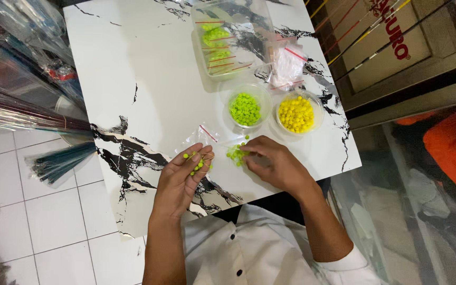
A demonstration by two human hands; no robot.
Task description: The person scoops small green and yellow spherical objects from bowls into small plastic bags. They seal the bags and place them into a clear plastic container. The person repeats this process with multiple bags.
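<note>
Beads point(198, 162) cupped in left hand point(179, 182), fingers loosely curled; right hand point(273, 163) just beside, fingertips pinched on small green pile point(235, 153), near green bowl point(246, 108).

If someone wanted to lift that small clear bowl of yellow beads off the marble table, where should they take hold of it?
Best by the rim, I think, from above. The bowl of yellow beads stands upright and is heaped nearly full, so fingers spread over its clear round edge would keep it level. Come from the table's right edge: the bowl of green beads sits close on its left, and small bags lie just behind it.
</note>
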